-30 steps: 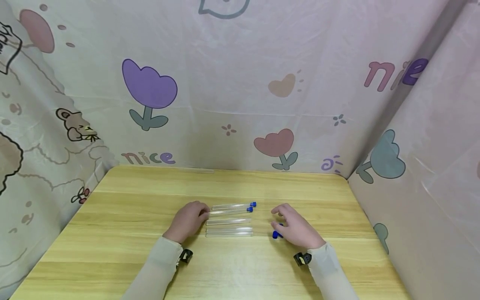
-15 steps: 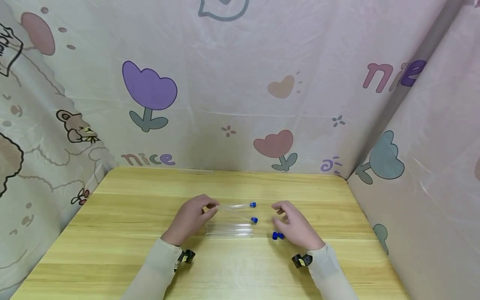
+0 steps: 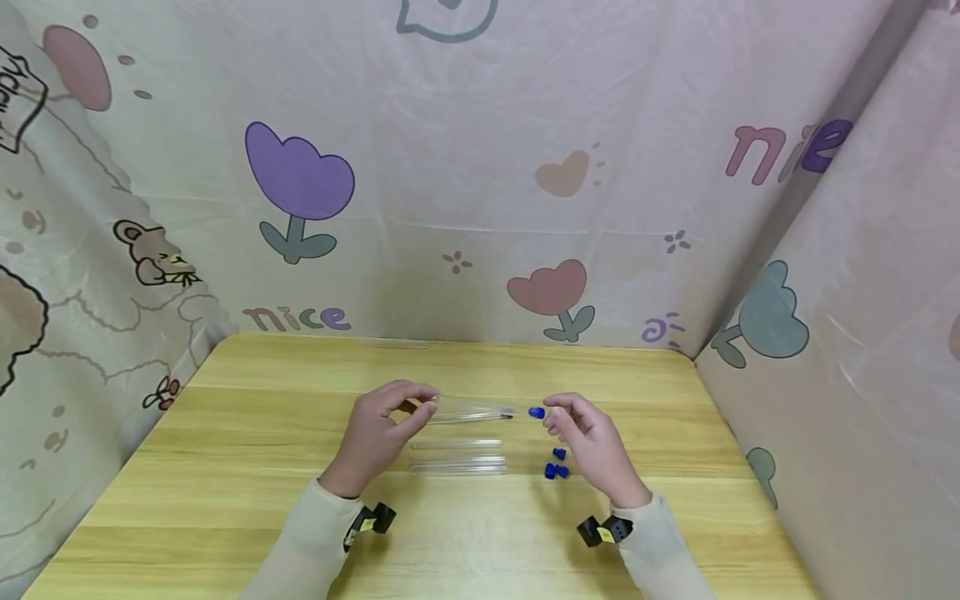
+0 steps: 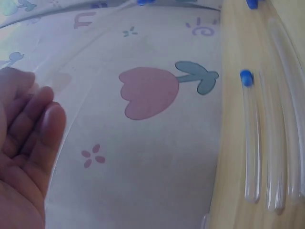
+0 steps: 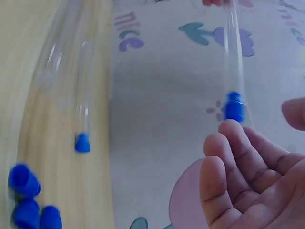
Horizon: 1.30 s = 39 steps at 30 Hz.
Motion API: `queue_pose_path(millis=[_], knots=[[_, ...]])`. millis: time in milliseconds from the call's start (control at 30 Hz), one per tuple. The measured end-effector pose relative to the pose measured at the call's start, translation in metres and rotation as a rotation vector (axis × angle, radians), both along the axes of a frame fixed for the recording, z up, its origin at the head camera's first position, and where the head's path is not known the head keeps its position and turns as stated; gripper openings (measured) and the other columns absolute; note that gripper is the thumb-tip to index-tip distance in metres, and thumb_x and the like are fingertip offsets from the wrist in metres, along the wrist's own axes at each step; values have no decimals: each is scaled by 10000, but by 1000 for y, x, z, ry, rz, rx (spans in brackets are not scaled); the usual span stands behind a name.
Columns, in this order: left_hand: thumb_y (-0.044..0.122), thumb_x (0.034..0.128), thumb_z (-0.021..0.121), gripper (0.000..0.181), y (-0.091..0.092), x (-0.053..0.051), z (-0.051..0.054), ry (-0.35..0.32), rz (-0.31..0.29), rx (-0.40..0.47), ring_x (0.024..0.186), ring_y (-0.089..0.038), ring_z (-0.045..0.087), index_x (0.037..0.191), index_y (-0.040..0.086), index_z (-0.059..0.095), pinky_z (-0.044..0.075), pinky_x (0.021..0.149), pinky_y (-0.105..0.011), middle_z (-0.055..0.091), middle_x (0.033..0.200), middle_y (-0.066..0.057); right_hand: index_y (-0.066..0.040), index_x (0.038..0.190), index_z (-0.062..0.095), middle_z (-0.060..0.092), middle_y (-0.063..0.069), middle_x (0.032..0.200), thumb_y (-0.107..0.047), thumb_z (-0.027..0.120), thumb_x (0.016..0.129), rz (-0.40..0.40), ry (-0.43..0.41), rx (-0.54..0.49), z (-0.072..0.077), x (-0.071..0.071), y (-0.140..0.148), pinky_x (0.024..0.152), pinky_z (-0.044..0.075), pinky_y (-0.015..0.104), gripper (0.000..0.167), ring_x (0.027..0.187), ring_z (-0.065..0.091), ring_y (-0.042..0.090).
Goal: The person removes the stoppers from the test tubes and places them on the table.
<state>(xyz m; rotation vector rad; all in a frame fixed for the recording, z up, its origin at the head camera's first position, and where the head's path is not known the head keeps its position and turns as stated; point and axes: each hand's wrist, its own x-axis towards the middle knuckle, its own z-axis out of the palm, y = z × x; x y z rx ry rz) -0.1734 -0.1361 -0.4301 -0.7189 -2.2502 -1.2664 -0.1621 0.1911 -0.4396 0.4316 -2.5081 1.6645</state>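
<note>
Pinched in my left hand (image 3: 378, 433) is a clear test tube (image 5: 233, 52), lifted off the table and pointing right. A blue cap (image 3: 536, 412) sits at its right end. My right hand (image 3: 596, 446) is held just beside that cap, fingers loosely bent; in the right wrist view the thumb stands apart from the fingers. Whether the fingertips touch the cap, I cannot tell. Another capped test tube (image 4: 252, 143) lies on the table beneath. Nearer me lie several uncapped test tubes (image 3: 457, 463), side by side.
Loose blue caps (image 3: 559, 453) lie on the wooden table (image 3: 480, 542) below my right hand. A thin clear piece (image 3: 393, 342) rests along the far edge. Patterned curtains (image 3: 420, 167) hang behind the table and at both sides.
My left hand has raised one capped test tube from the table and brought its cap rightward to the right hand. The right hand has risen slightly, uncovering loose caps.
</note>
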Motion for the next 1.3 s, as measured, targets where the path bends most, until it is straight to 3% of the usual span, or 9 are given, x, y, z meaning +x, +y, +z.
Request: queue_pose_path(millis=[133,233,533,700,933,1133,1300], knots=[[42,929,760,172,2,2,0,27,-34,72,859,-80,697,1068,140,788,578,694,-226,764,1021,39,-30,1215,667,680,138,920,-231,452,1127,98,28,-102,6,2,-2,737,597,363,308,802,681,241],[24,921,764,179,4,4,2,45,-79,81,873,-89,704,1074,116,782,583,720,-227,765,1018,20,4,1173,654,661,157,876,-188,442,1127,124,44,-170,9,4,-3,692,596,357,289,755,674,257],[25,896,787,316,10,9,9,109,-177,-70,962,-122,660,1181,122,691,572,733,-230,712,1088,-6,85,1124,599,643,120,839,-186,529,1097,37,4,-364,19,8,-4,656,586,283,281,722,646,132],[44,856,833,314,12,10,10,156,-141,-106,875,-106,628,1139,117,718,544,672,-204,702,1003,23,102,1101,580,644,111,812,-189,546,1090,35,-17,-368,19,9,-6,627,589,300,294,684,644,132],[110,889,817,244,11,9,8,173,-71,-167,805,-46,567,1122,129,747,516,625,-201,676,947,83,78,1053,571,630,57,773,-181,533,1095,63,-19,-332,17,9,-6,597,560,266,265,648,618,127],[151,922,783,207,11,9,6,163,-29,-209,785,-24,520,1125,133,747,507,623,-228,661,942,105,64,1049,576,606,218,779,-188,527,1098,46,-22,-313,17,10,-8,597,557,265,261,645,614,155],[159,955,747,165,11,8,7,160,-23,-226,754,-19,490,1119,138,742,484,640,-212,658,932,109,62,1057,580,611,204,776,-181,528,1096,41,-23,-306,17,11,-9,597,555,265,252,640,605,195]])
